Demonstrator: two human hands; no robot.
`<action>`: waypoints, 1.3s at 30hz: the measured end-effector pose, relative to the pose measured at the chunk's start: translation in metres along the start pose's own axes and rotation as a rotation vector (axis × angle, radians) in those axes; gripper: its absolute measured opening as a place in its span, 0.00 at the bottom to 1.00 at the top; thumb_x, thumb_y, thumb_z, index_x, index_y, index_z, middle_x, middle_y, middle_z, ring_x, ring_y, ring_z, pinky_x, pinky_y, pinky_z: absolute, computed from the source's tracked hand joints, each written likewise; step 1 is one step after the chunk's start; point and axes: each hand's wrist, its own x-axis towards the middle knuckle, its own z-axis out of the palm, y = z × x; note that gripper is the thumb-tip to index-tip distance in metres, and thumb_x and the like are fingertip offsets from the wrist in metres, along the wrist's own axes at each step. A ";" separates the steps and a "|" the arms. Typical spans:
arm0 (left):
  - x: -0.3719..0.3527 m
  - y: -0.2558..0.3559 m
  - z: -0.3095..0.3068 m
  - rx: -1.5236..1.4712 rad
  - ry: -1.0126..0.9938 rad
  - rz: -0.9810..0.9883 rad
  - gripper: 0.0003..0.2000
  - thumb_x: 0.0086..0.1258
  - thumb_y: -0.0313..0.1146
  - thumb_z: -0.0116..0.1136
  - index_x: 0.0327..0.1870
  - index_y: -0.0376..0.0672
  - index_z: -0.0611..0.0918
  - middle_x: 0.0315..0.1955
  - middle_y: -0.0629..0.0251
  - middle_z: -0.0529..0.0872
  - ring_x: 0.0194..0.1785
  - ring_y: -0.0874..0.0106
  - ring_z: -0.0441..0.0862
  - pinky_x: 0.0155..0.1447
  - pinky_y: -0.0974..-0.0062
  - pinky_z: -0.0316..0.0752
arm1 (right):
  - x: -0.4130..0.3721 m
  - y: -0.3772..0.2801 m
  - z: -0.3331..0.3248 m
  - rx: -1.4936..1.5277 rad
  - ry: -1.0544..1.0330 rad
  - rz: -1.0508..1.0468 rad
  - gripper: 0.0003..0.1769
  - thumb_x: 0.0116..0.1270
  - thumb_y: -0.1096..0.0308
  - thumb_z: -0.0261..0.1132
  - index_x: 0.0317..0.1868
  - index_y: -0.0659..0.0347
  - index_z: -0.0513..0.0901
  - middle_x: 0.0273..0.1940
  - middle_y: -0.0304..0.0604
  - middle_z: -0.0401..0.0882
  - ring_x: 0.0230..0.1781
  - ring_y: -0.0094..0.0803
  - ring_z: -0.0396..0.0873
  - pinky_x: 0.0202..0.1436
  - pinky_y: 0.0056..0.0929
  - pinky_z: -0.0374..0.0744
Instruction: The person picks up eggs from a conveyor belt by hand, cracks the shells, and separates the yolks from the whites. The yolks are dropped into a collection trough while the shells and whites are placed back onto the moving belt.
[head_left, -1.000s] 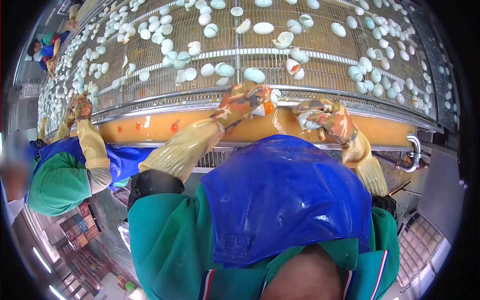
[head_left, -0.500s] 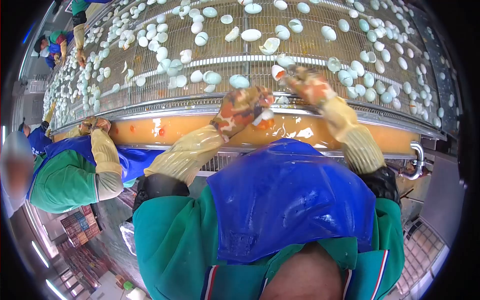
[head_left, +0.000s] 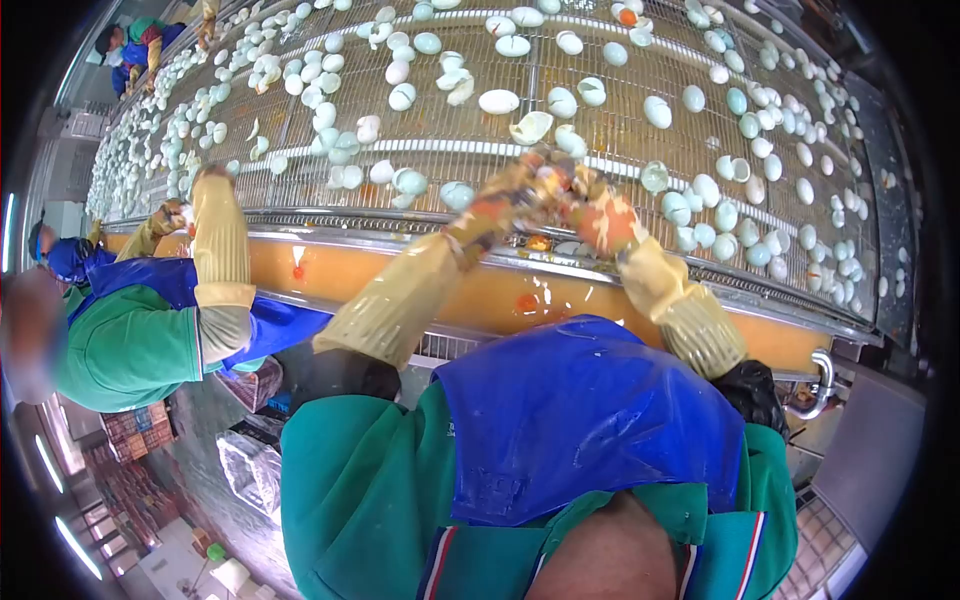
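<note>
Pale-blue rounded eggshells [head_left: 457,195] are lying on silvery wire mesh [head_left: 440,125] near the camouflage-gloved left hand [head_left: 505,200] and right hand [head_left: 604,217], fingers too blurred to tell opening or hold

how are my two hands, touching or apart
Cannot tell: in the head view, your left hand and right hand blur together, hiding any contact or gap.

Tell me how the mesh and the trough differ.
The mesh is an open metal grid, while the trough holds orange liquid. The mesh is broad; the trough is a much narrower strip. The mesh carries many pale shells, whereas the trough shows reddish-orange blobs. Both are long and run side by side.
</note>
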 end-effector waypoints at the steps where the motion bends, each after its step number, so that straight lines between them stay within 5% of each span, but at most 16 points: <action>1: -0.003 0.007 0.018 -0.154 -0.051 -0.036 0.20 0.66 0.37 0.60 0.56 0.40 0.74 0.43 0.66 0.81 0.40 0.77 0.81 0.36 0.82 0.78 | -0.009 -0.013 -0.006 0.082 -0.004 -0.018 0.20 0.63 0.69 0.58 0.56 0.57 0.73 0.49 0.49 0.78 0.48 0.46 0.77 0.50 0.34 0.76; 2: -0.007 0.023 0.032 -0.271 -0.088 -0.048 0.20 0.66 0.38 0.60 0.56 0.40 0.74 0.43 0.66 0.81 0.39 0.77 0.81 0.35 0.83 0.78 | -0.013 -0.006 -0.004 0.163 0.056 -0.127 0.20 0.63 0.67 0.58 0.56 0.57 0.73 0.52 0.49 0.76 0.50 0.47 0.75 0.54 0.35 0.74; 4: -0.023 0.065 0.052 -0.466 -0.161 -0.069 0.20 0.67 0.39 0.59 0.58 0.43 0.73 0.40 0.68 0.80 0.40 0.79 0.81 0.32 0.83 0.76 | -0.038 -0.003 -0.023 -0.178 -0.019 -0.039 0.20 0.65 0.65 0.56 0.57 0.58 0.73 0.54 0.50 0.74 0.54 0.48 0.72 0.57 0.37 0.71; 9: -0.049 0.085 0.069 -0.251 -0.293 -0.068 0.20 0.66 0.38 0.58 0.57 0.42 0.74 0.43 0.64 0.81 0.41 0.76 0.81 0.32 0.82 0.75 | -0.080 0.046 -0.038 -0.400 -0.077 -0.403 0.20 0.64 0.67 0.55 0.57 0.60 0.73 0.53 0.52 0.74 0.53 0.48 0.72 0.56 0.39 0.70; 14: -0.068 0.078 0.081 0.049 -0.448 0.110 0.17 0.66 0.38 0.58 0.55 0.44 0.75 0.44 0.64 0.81 0.44 0.75 0.79 0.35 0.82 0.75 | -0.119 0.041 -0.089 -0.303 -0.116 -0.312 0.21 0.63 0.65 0.58 0.57 0.59 0.73 0.50 0.48 0.75 0.49 0.45 0.73 0.52 0.37 0.73; 16: -0.072 0.075 0.086 0.216 -0.483 0.193 0.17 0.66 0.37 0.58 0.54 0.44 0.76 0.44 0.63 0.81 0.45 0.75 0.79 0.37 0.83 0.75 | -0.131 0.065 -0.102 0.522 0.047 -0.033 0.22 0.66 0.63 0.59 0.59 0.62 0.71 0.52 0.44 0.75 0.50 0.38 0.74 0.51 0.30 0.74; 17: -0.078 0.075 0.086 0.308 -0.486 0.234 0.16 0.66 0.37 0.58 0.53 0.45 0.76 0.44 0.63 0.81 0.46 0.75 0.78 0.37 0.83 0.75 | -0.134 0.063 -0.109 1.345 0.230 0.234 0.24 0.67 0.62 0.59 0.60 0.64 0.69 0.53 0.41 0.74 0.52 0.32 0.75 0.51 0.25 0.75; 18: -0.082 0.073 0.090 0.387 -0.474 0.283 0.16 0.66 0.37 0.58 0.53 0.45 0.77 0.44 0.63 0.81 0.47 0.75 0.78 0.38 0.83 0.75 | -0.138 0.064 -0.140 1.283 0.272 0.169 0.25 0.66 0.61 0.61 0.60 0.62 0.70 0.53 0.42 0.74 0.55 0.35 0.74 0.53 0.25 0.76; 21: -0.089 0.068 0.110 0.530 -0.412 0.409 0.14 0.66 0.37 0.58 0.51 0.46 0.78 0.45 0.63 0.81 0.49 0.74 0.77 0.40 0.83 0.75 | -0.120 0.090 -0.220 -0.552 0.713 0.209 0.29 0.64 0.52 0.61 0.63 0.55 0.70 0.56 0.53 0.74 0.55 0.43 0.75 0.57 0.36 0.73; 23: -0.087 0.059 0.129 0.404 -0.371 0.393 0.13 0.65 0.37 0.58 0.50 0.47 0.78 0.45 0.63 0.81 0.50 0.74 0.77 0.42 0.83 0.75 | -0.122 0.112 -0.240 -0.818 0.822 0.207 0.31 0.62 0.49 0.61 0.62 0.55 0.71 0.55 0.53 0.75 0.52 0.45 0.76 0.56 0.37 0.74; 25: -0.074 0.041 0.142 -0.371 -0.398 0.075 0.13 0.65 0.36 0.57 0.50 0.48 0.78 0.45 0.60 0.81 0.53 0.72 0.76 0.44 0.80 0.75 | -0.124 0.124 -0.247 -0.548 0.773 0.226 0.31 0.61 0.48 0.62 0.61 0.56 0.72 0.55 0.52 0.76 0.53 0.45 0.76 0.56 0.37 0.74; 26: -0.058 0.045 0.145 -0.713 -0.436 0.039 0.14 0.65 0.36 0.58 0.51 0.47 0.77 0.45 0.60 0.81 0.53 0.72 0.76 0.44 0.80 0.76 | -0.121 0.117 -0.243 -0.460 0.591 0.407 0.28 0.63 0.50 0.61 0.58 0.57 0.74 0.54 0.51 0.77 0.54 0.44 0.76 0.57 0.36 0.74; 28: -0.027 0.059 0.144 -0.775 -0.246 0.131 0.20 0.63 0.36 0.60 0.56 0.47 0.74 0.46 0.59 0.80 0.53 0.71 0.75 0.45 0.77 0.76 | -0.114 0.124 -0.219 -0.270 0.482 0.143 0.22 0.66 0.58 0.60 0.58 0.55 0.74 0.51 0.52 0.78 0.49 0.43 0.77 0.51 0.35 0.75; 29: -0.014 0.087 0.143 -0.490 -0.027 0.255 0.24 0.62 0.37 0.61 0.60 0.46 0.72 0.47 0.57 0.80 0.53 0.70 0.75 0.45 0.76 0.76 | -0.103 0.138 -0.208 -0.318 0.439 0.008 0.19 0.67 0.62 0.59 0.57 0.56 0.75 0.50 0.52 0.79 0.45 0.42 0.78 0.48 0.35 0.76; 32: 0.011 0.136 0.137 -0.036 0.207 0.059 0.28 0.61 0.40 0.62 0.62 0.43 0.69 0.50 0.55 0.78 0.54 0.66 0.76 0.52 0.70 0.74 | -0.058 0.176 -0.181 -0.518 0.307 0.054 0.22 0.67 0.51 0.55 0.56 0.55 0.76 0.48 0.53 0.79 0.44 0.40 0.78 0.47 0.33 0.75; 39: 0.078 0.067 0.161 0.724 0.183 0.266 0.26 0.62 0.46 0.56 0.60 0.45 0.70 0.50 0.57 0.79 0.53 0.64 0.76 0.53 0.65 0.73 | -0.016 0.196 -0.151 -0.750 -0.007 0.251 0.27 0.66 0.46 0.53 0.56 0.57 0.76 0.49 0.54 0.78 0.47 0.40 0.77 0.49 0.32 0.74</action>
